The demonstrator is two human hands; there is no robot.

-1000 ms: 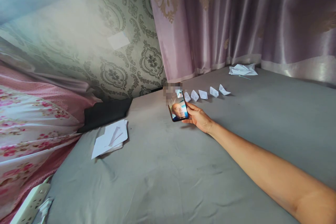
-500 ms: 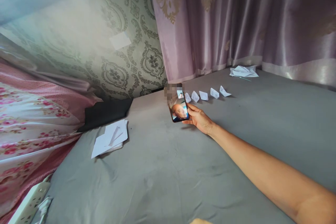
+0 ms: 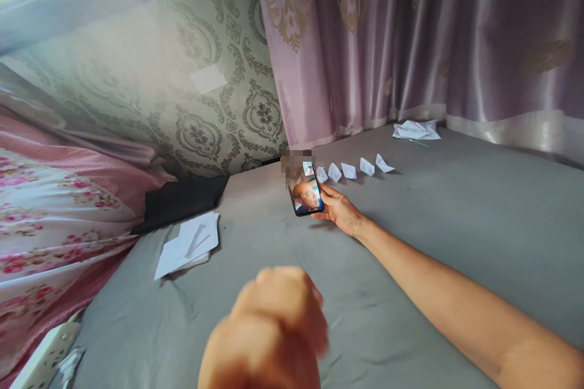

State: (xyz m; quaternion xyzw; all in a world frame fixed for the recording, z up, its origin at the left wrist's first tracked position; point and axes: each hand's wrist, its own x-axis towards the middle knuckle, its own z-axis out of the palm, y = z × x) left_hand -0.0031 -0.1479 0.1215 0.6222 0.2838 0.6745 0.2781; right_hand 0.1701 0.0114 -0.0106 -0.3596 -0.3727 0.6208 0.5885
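Observation:
My right hand (image 3: pixel 338 211) reaches far out over the grey bed sheet (image 3: pixel 410 243) and holds a smartphone (image 3: pixel 305 192) upright, its lit screen facing me. My left hand (image 3: pixel 269 331) is close to the camera at the bottom middle, blurred, its fingers curled into a fist with nothing visible in it. Just behind the phone, a row of several small folded white paper boats (image 3: pixel 350 170) stands on the sheet.
A loose stack of white paper sheets (image 3: pixel 187 245) lies at the left beside a dark cushion (image 3: pixel 182 200). More crumpled white paper (image 3: pixel 416 130) sits by the pink curtain (image 3: pixel 387 36). A floral quilt (image 3: pixel 55 219) and a white power strip (image 3: pixel 43 358) are at the left.
My left fist has risen into view at the bottom middle. The right hand and phone have stayed nearly still; the view shifted slightly.

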